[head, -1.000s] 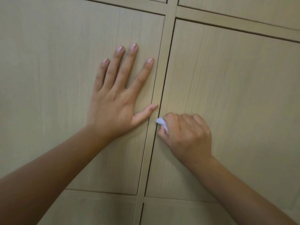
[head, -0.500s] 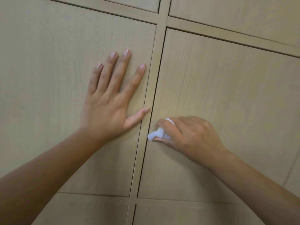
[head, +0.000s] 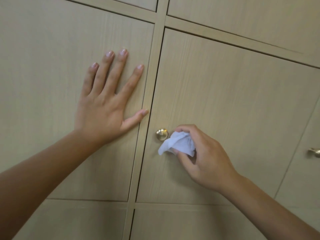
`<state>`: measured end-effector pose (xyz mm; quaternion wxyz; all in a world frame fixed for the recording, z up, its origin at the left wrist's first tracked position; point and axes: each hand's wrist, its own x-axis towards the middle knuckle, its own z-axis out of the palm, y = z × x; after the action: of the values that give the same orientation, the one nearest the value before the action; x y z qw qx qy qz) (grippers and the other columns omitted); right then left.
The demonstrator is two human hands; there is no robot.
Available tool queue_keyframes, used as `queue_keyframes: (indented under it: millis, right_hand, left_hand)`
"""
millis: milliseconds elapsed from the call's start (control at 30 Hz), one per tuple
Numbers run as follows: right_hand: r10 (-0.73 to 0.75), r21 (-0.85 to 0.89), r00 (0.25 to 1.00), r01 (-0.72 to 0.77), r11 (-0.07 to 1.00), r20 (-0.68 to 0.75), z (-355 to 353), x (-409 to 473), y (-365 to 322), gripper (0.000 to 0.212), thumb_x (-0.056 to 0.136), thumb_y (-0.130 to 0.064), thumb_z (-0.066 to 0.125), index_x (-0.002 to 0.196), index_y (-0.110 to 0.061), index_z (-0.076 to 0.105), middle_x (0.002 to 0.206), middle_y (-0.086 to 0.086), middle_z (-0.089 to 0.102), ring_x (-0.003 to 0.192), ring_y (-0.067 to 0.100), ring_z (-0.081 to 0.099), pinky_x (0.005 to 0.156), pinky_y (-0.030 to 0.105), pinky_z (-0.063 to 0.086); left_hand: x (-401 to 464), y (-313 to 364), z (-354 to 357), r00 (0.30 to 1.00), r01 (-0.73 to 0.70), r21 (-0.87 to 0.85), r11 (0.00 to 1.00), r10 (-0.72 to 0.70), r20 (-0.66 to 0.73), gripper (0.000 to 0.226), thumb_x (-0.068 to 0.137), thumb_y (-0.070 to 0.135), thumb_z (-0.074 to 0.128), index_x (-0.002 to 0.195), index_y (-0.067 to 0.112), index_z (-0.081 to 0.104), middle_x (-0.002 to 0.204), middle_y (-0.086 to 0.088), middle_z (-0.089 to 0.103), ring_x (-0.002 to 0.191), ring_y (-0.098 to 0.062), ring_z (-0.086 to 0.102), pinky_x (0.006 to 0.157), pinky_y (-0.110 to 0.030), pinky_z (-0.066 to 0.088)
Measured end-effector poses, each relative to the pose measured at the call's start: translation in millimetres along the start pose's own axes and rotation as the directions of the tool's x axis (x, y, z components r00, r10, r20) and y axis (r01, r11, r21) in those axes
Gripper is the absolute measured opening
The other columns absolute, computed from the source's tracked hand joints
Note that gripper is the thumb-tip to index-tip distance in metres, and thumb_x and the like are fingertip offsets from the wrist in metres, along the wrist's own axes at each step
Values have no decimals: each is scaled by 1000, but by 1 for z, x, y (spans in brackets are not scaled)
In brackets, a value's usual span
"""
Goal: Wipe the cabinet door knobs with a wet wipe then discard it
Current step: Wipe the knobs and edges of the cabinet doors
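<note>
A round brass knob [head: 162, 134] sits at the left edge of the middle cabinet door [head: 225, 101]. My right hand [head: 206, 156] holds a crumpled white wet wipe [head: 176, 144] just right of the knob, a corner of the wipe hanging beside and below it. My left hand [head: 107, 103] lies flat on the left door [head: 52, 66], fingers spread, thumb near the frame strip. A second brass knob [head: 314, 152] shows at the right edge of the view.
Light wood cabinet doors fill the view, split by a vertical frame strip [head: 149, 101] and horizontal rails above and below. More door panels sit above and below the middle row.
My right hand with the wipe has pulled off the knob to the right, which now shows uncovered. The left hand has stayed flat on the left door.
</note>
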<state>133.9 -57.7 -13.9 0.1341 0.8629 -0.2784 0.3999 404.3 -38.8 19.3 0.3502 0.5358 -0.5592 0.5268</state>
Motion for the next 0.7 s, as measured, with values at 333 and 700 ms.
queue_keyframes:
  millis: [333, 700]
  right_hand:
    - [163, 192, 987, -161, 968, 9, -21, -32, 14, 32, 91, -56, 50, 121, -43, 47, 106, -34, 56, 91, -5, 58, 73, 13, 41]
    - [152, 241, 988, -141, 960, -25, -74, -48, 67, 27, 101, -20, 50, 122, -39, 51, 104, -23, 61, 94, 5, 60, 76, 14, 44]
  left_hand:
    - [6, 21, -16, 996, 90, -247, 965, -81, 46, 77, 93, 58, 47, 161, 26, 26, 171, -10, 8, 158, -30, 3, 127, -47, 1]
    - [39, 112, -29, 999, -22, -256, 967, 33, 41, 71, 96, 53, 46, 159, 25, 32, 171, -9, 12, 159, -29, 6, 126, -46, 4]
